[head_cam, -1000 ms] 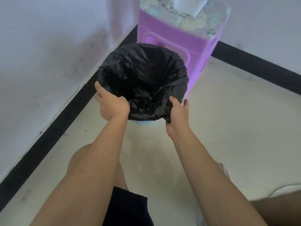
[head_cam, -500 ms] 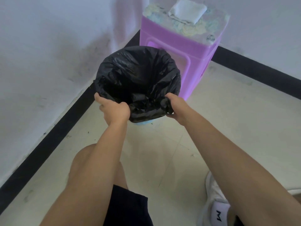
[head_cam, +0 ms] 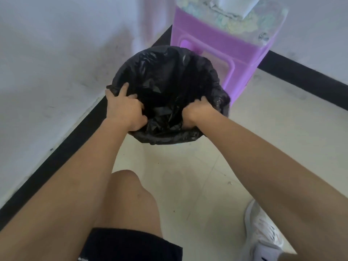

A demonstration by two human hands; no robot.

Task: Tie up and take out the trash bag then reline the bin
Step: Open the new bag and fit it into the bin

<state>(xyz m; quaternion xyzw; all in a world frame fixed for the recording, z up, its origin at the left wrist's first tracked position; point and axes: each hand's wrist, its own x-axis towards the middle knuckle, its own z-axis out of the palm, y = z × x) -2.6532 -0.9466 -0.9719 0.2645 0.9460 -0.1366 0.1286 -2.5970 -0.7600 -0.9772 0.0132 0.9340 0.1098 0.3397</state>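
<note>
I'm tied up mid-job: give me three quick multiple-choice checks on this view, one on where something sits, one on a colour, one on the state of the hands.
1. Where is the purple stool relative to the bin?
A. Behind it, in the wall corner
B. In front of it, by the knee
C. Lying on its side on the floor

2. What colour is the trash bag?
A. White
B. Black
C. Blue

3. What are the hands doing?
A. Both hang free
B. Only one touches the bag
C. Both grip the bag's rim

Answers: 1 A, the purple stool stands beyond the bin in the corner. 2 B, the trash bag is black. 3 C, the left hand and right hand each clutch gathered plastic at the near rim.
</note>
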